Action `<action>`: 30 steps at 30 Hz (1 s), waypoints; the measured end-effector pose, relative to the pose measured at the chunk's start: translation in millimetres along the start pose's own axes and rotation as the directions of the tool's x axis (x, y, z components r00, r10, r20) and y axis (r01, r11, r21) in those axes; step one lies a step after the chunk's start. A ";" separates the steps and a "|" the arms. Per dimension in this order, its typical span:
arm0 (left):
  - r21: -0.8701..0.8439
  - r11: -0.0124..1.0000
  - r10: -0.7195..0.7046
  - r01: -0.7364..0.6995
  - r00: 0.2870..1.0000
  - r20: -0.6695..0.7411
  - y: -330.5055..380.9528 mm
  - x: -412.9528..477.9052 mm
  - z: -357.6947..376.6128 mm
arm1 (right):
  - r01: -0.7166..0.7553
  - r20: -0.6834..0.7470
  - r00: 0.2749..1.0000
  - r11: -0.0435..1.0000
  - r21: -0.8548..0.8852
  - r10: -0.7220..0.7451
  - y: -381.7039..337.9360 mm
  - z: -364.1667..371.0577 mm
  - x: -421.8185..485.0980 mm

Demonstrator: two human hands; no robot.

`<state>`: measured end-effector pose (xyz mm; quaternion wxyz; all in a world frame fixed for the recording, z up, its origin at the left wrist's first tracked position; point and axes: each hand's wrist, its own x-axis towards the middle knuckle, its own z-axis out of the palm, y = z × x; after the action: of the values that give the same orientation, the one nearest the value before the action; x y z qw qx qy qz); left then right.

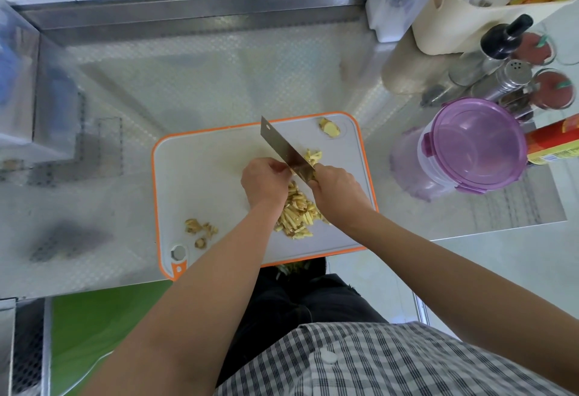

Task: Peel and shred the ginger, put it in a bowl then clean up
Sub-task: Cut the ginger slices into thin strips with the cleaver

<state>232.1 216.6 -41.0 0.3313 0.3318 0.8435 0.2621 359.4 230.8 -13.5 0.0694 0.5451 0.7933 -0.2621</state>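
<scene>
Board (pixel 194 176), centre: right hand (pixel 336 187) grips cleaver (pixel 282 145), blade running far-left; left hand (pixel 266 178), fingers curled, touches its left flank (whether it pinches anything cannot be told); shreds (pixel 297 212) heaped between both wrists; knob (pixel 329 127) at far-right corner.

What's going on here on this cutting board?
A person is cutting ginger into strips. The right hand grips a cleaver; the left hand sits curled against its blade, whether holding anything I cannot tell. A pile of shredded ginger lies on the cutting board, peel scraps at one corner, an uncut piece at another.
</scene>
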 end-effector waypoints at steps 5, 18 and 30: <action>0.010 1.000 -0.005 0.005 1.000 -0.002 -0.5 1.5 0.6 | -0.050 0.005 0.999 0.999 -0.003 0.050 -3.0 7.0 5.8; -0.068 0.997 -0.036 0.035 0.999 -0.008 -6.2 4.0 -0.6 | -0.017 -0.060 0.998 0.998 0.066 0.021 3.0 3.8 5.4; -0.063 0.998 0.005 -0.007 0.999 -0.045 -13.2 2.8 5.9 | -0.034 -0.009 0.999 0.999 -0.004 0.034 -5.3 10.0 0.8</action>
<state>229.8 211.5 -54.6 0.3219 0.3178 0.8410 0.2969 352.6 225.1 -20.6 0.0713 0.5594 0.7848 -0.2570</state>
